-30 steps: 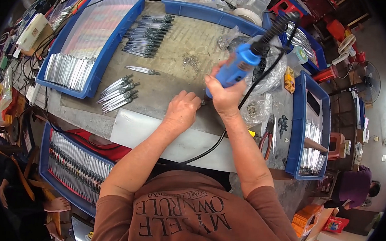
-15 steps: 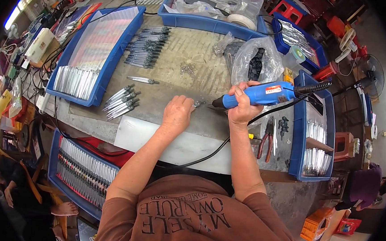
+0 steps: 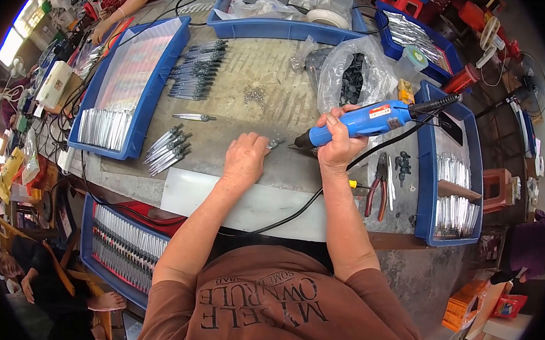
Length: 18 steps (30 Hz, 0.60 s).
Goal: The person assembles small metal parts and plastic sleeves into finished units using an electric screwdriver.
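My left hand (image 3: 246,157) rests on the worktop with its fingers closed on a small dark-grey part (image 3: 275,143), whose end pokes out past the fingertips. Most of what it grips is hidden under the hand. My right hand (image 3: 340,146) is wrapped round a blue electric screwdriver (image 3: 374,120) with a black nose. The tool lies nearly level, its thin bit pointing left at the small part; whether they touch I cannot tell. Left of my left hand lie a single slim silver piece with a dark end (image 3: 194,117) and a small pile of similar pieces (image 3: 166,150).
A blue tray of silver pieces (image 3: 137,140) stands left, another blue tray (image 3: 426,206) right. Beyond my hands are a row of dark-ended pieces (image 3: 194,70), scattered tiny screws (image 3: 255,96) and a bag of black parts (image 3: 329,85). Pliers (image 3: 380,184) and a black cable (image 3: 301,215) lie nearby.
The whole view has shifted slightly, bringing a person at the upper left further into sight. My hands keep their grips, the screwdriver still pointing at the small part.
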Each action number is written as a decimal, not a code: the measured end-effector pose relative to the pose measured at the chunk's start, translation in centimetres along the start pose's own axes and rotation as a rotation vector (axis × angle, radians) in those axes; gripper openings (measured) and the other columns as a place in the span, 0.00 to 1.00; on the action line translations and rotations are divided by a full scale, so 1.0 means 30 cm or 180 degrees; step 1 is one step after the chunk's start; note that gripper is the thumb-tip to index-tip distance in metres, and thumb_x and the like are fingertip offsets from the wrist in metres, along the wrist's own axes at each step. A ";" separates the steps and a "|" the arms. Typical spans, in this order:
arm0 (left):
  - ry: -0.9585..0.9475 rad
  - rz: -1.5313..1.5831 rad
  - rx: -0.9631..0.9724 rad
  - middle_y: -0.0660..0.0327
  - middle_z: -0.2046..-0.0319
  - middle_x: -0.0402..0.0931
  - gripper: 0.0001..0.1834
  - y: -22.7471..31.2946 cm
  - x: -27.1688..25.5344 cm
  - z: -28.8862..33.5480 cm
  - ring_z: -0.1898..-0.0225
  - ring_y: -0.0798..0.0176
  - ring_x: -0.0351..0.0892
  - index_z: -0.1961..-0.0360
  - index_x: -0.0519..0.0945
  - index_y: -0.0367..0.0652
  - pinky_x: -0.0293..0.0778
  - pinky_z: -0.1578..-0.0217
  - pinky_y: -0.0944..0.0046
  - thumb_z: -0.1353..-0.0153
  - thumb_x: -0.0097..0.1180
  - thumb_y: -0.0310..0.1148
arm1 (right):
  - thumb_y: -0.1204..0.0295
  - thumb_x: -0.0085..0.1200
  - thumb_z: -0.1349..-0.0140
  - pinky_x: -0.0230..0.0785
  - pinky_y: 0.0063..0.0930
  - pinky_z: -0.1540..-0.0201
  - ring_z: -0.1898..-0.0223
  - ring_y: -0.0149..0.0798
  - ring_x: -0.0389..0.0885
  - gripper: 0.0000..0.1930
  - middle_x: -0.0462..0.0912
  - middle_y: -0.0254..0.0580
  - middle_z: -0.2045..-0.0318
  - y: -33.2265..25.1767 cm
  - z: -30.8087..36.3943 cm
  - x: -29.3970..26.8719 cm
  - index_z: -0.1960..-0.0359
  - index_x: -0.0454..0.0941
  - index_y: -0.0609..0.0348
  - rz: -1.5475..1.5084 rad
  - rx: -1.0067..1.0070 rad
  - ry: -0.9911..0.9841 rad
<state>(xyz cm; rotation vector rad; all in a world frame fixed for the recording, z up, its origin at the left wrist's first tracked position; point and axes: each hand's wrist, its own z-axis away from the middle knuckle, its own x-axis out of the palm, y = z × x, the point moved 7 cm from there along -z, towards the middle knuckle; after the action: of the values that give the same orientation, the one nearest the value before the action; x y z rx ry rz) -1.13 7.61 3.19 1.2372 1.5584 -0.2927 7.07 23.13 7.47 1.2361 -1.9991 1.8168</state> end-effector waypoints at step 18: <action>-0.0103 -0.0079 -0.0003 0.61 0.75 0.70 0.04 -0.010 0.015 -0.014 0.69 0.56 0.69 0.79 0.73 0.42 0.67 0.68 0.58 0.57 0.56 0.28 | 0.80 0.49 0.61 0.66 0.27 0.77 0.83 0.34 0.69 0.17 0.68 0.41 0.79 0.016 0.001 -0.002 0.65 0.64 0.65 0.0054 0.0026 -0.0023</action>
<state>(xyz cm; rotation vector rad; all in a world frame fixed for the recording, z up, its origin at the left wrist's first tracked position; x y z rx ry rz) -1.55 8.04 2.87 1.2075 1.5468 -0.3263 6.80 23.08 7.06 1.2335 -2.0140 1.8325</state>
